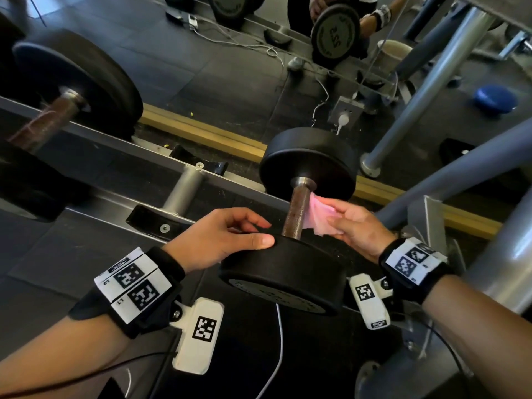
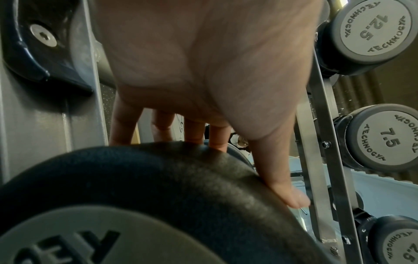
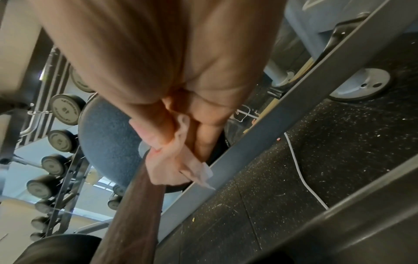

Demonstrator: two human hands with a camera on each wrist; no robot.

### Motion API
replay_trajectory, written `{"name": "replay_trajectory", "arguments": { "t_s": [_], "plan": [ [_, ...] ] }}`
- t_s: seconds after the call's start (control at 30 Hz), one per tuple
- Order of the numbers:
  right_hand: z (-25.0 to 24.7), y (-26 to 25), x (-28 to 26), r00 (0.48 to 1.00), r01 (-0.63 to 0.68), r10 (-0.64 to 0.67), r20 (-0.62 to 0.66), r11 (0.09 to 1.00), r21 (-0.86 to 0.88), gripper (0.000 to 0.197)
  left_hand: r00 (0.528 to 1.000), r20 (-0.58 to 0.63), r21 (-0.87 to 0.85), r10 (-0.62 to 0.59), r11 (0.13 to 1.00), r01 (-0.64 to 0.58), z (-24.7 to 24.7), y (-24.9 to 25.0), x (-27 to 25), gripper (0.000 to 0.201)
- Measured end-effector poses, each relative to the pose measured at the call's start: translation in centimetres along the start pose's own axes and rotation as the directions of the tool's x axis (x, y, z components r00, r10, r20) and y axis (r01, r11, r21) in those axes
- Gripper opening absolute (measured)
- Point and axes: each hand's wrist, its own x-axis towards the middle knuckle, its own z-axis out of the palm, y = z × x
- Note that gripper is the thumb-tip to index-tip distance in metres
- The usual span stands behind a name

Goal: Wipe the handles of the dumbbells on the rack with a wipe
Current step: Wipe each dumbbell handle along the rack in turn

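Pink and crumpled, the wipe [image 1: 318, 216] lies against the right side of a rust-brown knurled handle [image 1: 296, 213], just below the far black head of the dumbbell [image 1: 309, 162]; this dumbbell sits across the grey rails of the rack [image 1: 121, 142], near its right end. The right hand [image 1: 357, 226] pinches the wipe between thumb and fingers, and the right wrist view shows the cloth [image 3: 178, 160] bunched under the fingertips where it meets the bar [image 3: 138, 205]. The left hand [image 1: 221, 239] rests over the rim of the near head [image 1: 282, 272], thumb laid flat along the edge, fingers loosely bent over the top and gripping nothing; the left wrist view shows its fingers [image 2: 194, 132] touching the black rubber. To the left on the same rails sits a larger dumbbell [image 1: 77, 82], blurred. A white cable [image 1: 276, 355] hangs below the near head. Smaller grey-capped dumbbells [image 2: 371, 30] stand on another rack to the side.
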Motion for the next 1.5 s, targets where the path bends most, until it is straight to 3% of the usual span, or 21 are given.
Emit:
{"name": "replay_trajectory", "arguments": {
  "t_s": [0.13, 0.23, 0.43, 0.5, 0.6, 0.83, 0.9, 1.07, 1.17, 1.23, 1.4, 1.5],
  "plan": [
    [0.6, 0.7, 0.0, 0.999, -0.018, 0.014, 0.041, 0.995, 0.094, 0.051, 1.0, -0.031, -0.01, 0.006, 1.0, -0.007, 0.2, 0.3, 0.0, 0.054],
    [0.6, 1.1, -0.5, 0.997, -0.038, 0.033, 0.071, 0.997, 0.068, 0.051, 1.0, -0.028, -0.005, 0.01, 1.0, -0.01, 0.2, 0.5, 0.0, 0.056],
    [-0.8, 1.2, -1.9, 0.934, -0.204, 0.202, 0.295, 0.979, -0.025, 0.038, 1.0, -0.011, 0.004, 0.014, 1.0, -0.014, 0.1, 0.3, 0.0, 0.047],
    [-1.5, 0.6, -1.5, 0.952, -0.228, 0.214, 0.221, 0.973, 0.042, 0.042, 1.0, -0.018, 0.012, 0.015, 1.0, -0.015, 0.1, 0.3, 0.0, 0.046],
    [-1.8, -0.5, -0.1, 0.988, -0.155, 0.149, 0.042, 0.965, 0.213, 0.041, 0.999, -0.032, 0.01, 0.017, 1.0, -0.017, 0.2, 0.2, 0.0, 0.044],
    [-0.2, -1.2, -0.1, 0.979, -0.173, 0.12, 0.167, 0.92, 0.352, 0.041, 0.999, -0.049, -0.021, 0.022, 1.0, -0.023, 0.6, 0.4, -0.5, 0.042],
    [0.0, -0.5, -1.0, 0.972, -0.177, 0.118, 0.204, 0.935, 0.307, 0.042, 0.998, -0.054, -0.044, 0.025, 0.999, -0.027, 1.0, 0.6, -0.7, 0.041],
    [-0.6, -0.8, -2.2, 0.914, -0.213, 0.206, 0.349, 0.977, -0.019, 0.046, 0.996, -0.094, -0.076, 0.005, 0.997, -0.012, 1.6, 0.9, -1.1, 0.042],
    [-1.7, -3.3, -1.1, 0.987, -0.095, 0.09, 0.135, 0.995, 0.036, 0.047, 0.991, -0.137, -0.088, 0.002, 0.996, -0.015, 2.0, 0.7, -1.3, 0.043],
    [-1.5, -4.2, -0.2, 1.0, -0.012, 0.011, 0.005, 0.999, 0.052, 0.039, 0.989, -0.147, -0.075, -0.001, 0.997, -0.01, 2.0, 0.6, -1.5, 0.045],
    [1.8, -3.3, 0.7, 0.994, -0.021, 0.022, 0.105, 1.0, -0.013, 0.015, 0.986, -0.166, -0.077, -0.013, 0.997, 0.0, 1.6, 0.1, -1.1, 0.045],
    [1.3, -3.3, 0.4, 0.993, -0.036, 0.066, 0.097, 0.957, -0.289, 0.022, 0.985, -0.169, -0.045, -0.023, 0.999, 0.016, 1.6, 0.0, -0.9, 0.047]
  ]
}}
